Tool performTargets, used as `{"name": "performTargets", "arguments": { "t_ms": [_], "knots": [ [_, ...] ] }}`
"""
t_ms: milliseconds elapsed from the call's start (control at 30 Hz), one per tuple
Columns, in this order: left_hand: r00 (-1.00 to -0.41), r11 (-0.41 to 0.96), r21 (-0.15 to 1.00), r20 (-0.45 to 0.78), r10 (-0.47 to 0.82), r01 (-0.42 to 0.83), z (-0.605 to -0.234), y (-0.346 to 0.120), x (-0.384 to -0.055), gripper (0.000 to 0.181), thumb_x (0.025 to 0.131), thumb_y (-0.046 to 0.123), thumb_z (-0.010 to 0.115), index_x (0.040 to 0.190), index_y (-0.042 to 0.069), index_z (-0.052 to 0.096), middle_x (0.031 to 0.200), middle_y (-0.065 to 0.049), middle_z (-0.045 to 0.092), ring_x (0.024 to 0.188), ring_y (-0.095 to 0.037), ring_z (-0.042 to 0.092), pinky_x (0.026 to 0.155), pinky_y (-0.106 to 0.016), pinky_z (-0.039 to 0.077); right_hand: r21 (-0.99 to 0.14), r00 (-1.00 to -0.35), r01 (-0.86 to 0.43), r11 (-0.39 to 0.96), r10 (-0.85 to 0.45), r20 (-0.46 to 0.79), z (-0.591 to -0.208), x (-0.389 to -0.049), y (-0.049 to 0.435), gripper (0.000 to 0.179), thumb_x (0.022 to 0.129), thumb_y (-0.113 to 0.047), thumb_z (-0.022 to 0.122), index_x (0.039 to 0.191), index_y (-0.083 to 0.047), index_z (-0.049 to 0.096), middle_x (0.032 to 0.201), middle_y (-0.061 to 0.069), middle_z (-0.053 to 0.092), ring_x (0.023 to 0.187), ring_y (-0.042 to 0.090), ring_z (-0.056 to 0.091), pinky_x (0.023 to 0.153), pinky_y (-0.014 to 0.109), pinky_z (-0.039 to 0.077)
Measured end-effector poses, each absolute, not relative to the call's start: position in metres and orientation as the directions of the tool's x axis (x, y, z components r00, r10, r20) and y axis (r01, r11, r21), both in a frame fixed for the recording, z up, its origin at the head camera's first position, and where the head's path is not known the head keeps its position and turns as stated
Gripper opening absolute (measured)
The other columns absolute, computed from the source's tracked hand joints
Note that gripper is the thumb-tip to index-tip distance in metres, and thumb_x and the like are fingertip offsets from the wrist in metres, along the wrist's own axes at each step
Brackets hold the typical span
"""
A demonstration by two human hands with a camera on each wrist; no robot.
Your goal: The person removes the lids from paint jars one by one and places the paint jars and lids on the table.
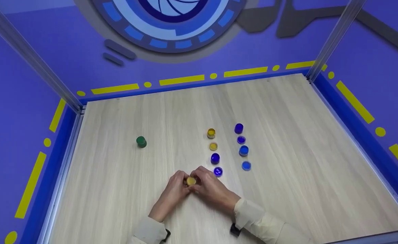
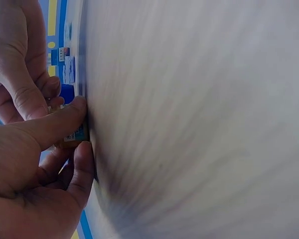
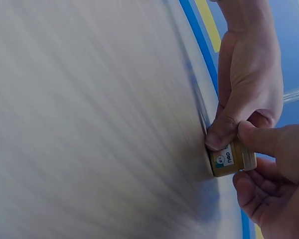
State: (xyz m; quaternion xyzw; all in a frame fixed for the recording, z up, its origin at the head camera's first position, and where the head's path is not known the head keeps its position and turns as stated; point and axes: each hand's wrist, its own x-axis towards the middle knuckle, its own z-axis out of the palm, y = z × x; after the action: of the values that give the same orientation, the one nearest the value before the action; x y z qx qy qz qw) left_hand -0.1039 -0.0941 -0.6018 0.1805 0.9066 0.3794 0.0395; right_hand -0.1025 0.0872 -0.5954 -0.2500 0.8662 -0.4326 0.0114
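Observation:
Near the front of the table, both hands meet at a small yellow paint jar (image 3: 224, 160) with a printed label. My left hand (image 1: 174, 190) grips the lower part of the jar, thumb and fingers close to the tabletop. My right hand (image 1: 213, 189) pinches the jar's lid (image 3: 248, 158) at the top. The jar stands upright on or just at the wood surface, and the lid sits on it. From the head view only the yellowish lid top shows between the fingers. Just past the right hand lies a purple lid (image 1: 218, 171), with its purple jar (image 1: 215, 158) behind it.
Further back stand another yellow jar (image 1: 211, 133) with its lid (image 1: 213, 146), a second purple jar (image 1: 239, 128) with its lid (image 1: 241, 139), and a blue jar (image 1: 243, 150) with its lid (image 1: 246, 165). A green jar (image 1: 141, 141) stands alone at left. Blue panels enclose the table.

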Motion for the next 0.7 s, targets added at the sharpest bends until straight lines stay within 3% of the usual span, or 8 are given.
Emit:
{"name": "performTargets", "arguments": {
  "t_ms": [433, 700],
  "knots": [
    [-0.931, 0.654, 0.693, 0.069, 0.359, 0.304, -0.6, -0.095, -0.102, 0.027, 0.084, 0.004, 0.084, 0.095, 0.003, 0.059, 0.091, -0.001, 0.055, 0.083, -0.013, 0.05, 0.074, -0.031, 0.047, -0.657, -0.759, -0.558, 0.508, -0.632, 0.157, -0.588, -0.113, 0.098, 0.033, 0.097, -0.013, 0.073, 0.128, -0.006, 0.067, 0.119, 0.002, 0.064, 0.112, 0.013, 0.059, 0.098, 0.029, 0.05],
    [-0.939, 0.67, 0.693, 0.027, 0.343, 0.264, -0.6, -0.093, -0.104, 0.03, 0.083, 0.006, 0.086, 0.096, 0.003, 0.059, 0.092, -0.001, 0.055, 0.085, -0.014, 0.052, 0.076, -0.033, 0.048, -0.674, -0.797, -0.526, 0.519, -0.576, 0.178, -0.593, -0.109, 0.098, 0.038, 0.094, -0.013, 0.075, 0.13, -0.005, 0.067, 0.12, 0.003, 0.065, 0.112, 0.013, 0.058, 0.098, 0.03, 0.05]
  ]
}}
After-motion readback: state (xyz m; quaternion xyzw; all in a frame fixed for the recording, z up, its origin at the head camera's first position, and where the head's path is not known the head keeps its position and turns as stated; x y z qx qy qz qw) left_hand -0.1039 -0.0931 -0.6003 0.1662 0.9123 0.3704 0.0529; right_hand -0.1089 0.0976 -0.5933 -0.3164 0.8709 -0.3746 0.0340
